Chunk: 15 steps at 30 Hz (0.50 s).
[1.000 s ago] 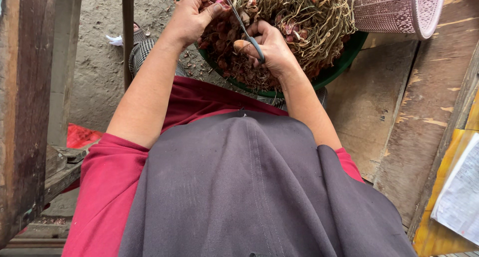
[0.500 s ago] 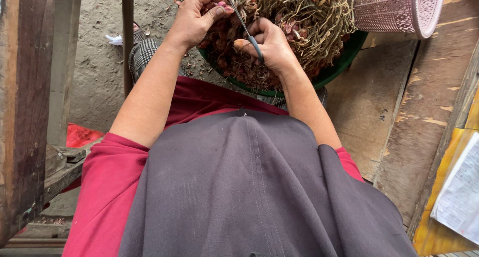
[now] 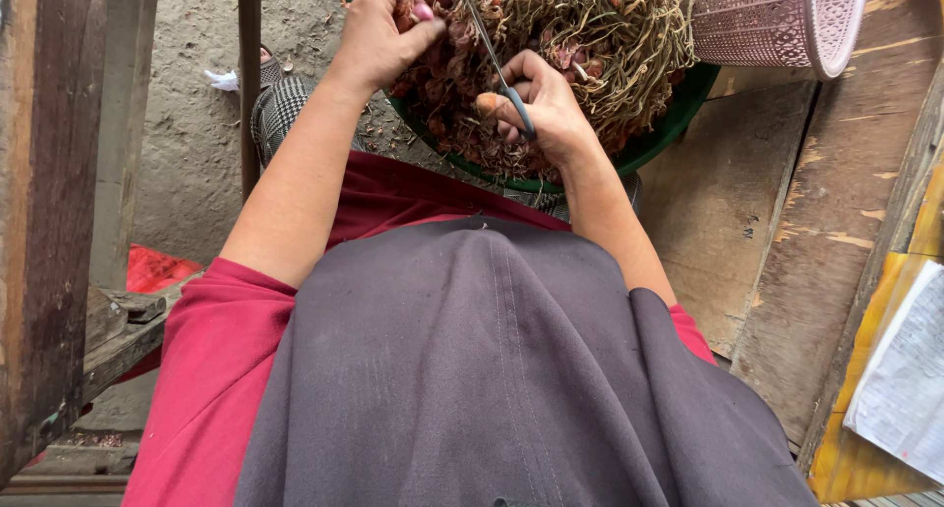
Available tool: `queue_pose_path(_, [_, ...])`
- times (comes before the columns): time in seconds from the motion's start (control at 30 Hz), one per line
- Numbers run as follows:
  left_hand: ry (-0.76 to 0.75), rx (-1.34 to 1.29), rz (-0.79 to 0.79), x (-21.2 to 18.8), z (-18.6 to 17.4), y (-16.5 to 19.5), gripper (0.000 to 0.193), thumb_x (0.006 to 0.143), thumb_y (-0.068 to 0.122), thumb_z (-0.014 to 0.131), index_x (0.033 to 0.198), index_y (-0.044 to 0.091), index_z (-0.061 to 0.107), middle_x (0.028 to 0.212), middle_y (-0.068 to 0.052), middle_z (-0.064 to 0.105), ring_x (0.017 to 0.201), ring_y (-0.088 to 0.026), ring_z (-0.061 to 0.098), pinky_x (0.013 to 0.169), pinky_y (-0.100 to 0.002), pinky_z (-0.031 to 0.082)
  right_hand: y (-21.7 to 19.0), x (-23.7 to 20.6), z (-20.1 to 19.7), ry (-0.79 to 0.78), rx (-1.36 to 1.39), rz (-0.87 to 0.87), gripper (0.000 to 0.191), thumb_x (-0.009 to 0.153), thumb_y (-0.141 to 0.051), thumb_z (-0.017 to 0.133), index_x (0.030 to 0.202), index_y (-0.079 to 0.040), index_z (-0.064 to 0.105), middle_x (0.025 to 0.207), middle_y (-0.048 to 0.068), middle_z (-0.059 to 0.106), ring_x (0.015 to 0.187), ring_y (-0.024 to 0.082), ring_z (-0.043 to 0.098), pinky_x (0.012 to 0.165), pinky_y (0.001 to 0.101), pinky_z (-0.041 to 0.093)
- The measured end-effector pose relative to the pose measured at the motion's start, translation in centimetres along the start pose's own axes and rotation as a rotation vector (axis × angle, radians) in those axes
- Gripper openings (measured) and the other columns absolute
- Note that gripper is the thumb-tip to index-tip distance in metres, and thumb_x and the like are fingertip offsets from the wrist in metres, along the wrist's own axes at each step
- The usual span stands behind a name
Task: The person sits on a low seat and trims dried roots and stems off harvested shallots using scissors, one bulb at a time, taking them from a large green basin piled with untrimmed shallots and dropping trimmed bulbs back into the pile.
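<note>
Since the earlier frame very little has shifted: your left hand has curled a touch tighter over the pinkish bulb it pinches, and the scissors sit at much the same slant.

Your left hand is closed narrow around that bulb, thumb and fingertips pressing it at the far left of the heap. Your right hand is wrapped around the dark handle loops of the scissors, blades pointing away from you toward the bulb; whether the blades are apart or together is too small to tell.

The bulb sits over the green basin, which rests on your lap and is piled with dried stalks and roots and reddish bulbs.

The risk, as I judge it, is the blade tips: they lie close to your left fingertips, and a tangle of stalks hides part of them, so a snip could nick a finger. The basin is also balanced on your knees, and a shift of a leg could tip it.

On the far right, a pink perforated basket lies tipped against the basin's rim on the wooden bench. A paper sheet lies near right. A wooden post stands left.
</note>
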<state>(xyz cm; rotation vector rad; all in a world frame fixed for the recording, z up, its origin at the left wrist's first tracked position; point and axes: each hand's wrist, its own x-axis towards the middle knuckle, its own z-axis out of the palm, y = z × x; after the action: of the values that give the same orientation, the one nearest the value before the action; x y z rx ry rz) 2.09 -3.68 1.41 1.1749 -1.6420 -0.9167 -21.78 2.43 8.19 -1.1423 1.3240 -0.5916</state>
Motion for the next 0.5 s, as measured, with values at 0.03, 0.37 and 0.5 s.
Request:
queue_pose_path(0.03, [-0.004,0.0,0.033,0.0,0.0,0.1,0.026,0.09,0.011,0.083,0.113,0.01,0.071,0.112,-0.005,0.071,0.1,-0.017,0.071,0.087,-0.033,0.062,0.1,-0.1,-0.1,0.004,-0.005,0.005,0.053,0.08,-0.03,0.089,0.109,-0.002,0.055,0.069,0.003,0.065,0.055,0.007,0.06,0.047,0.0198,0.047])
queue_pose_path(0.37, [0.035,-0.44,-0.165,-1.3,-0.4,0.3,0.017,0.092,0.004,0.083,0.105,0.01,0.075,0.097,0.003,0.074,0.087,-0.006,0.069,0.08,-0.023,0.062,-0.8,-2.5,0.1,0.06,-0.416,-0.148,0.054,0.078,-0.031,0.092,0.11,-0.005,0.057,0.07,-0.002,0.059,0.065,0.007,0.05,0.058,0.0247,0.04])
queue_pose_path(0.5, [0.056,-0.498,-0.159,-1.6,0.2,0.1,0.019,0.091,0.003,0.085,0.106,0.008,0.074,0.094,0.004,0.07,0.085,-0.004,0.063,0.078,-0.02,0.056,-1.8,-2.2,0.7,0.087,-0.502,-0.081,0.053,0.074,-0.033,0.092,0.106,-0.006,0.059,0.067,-0.002,0.058,0.062,0.007,0.051,0.056,0.0264,0.041])
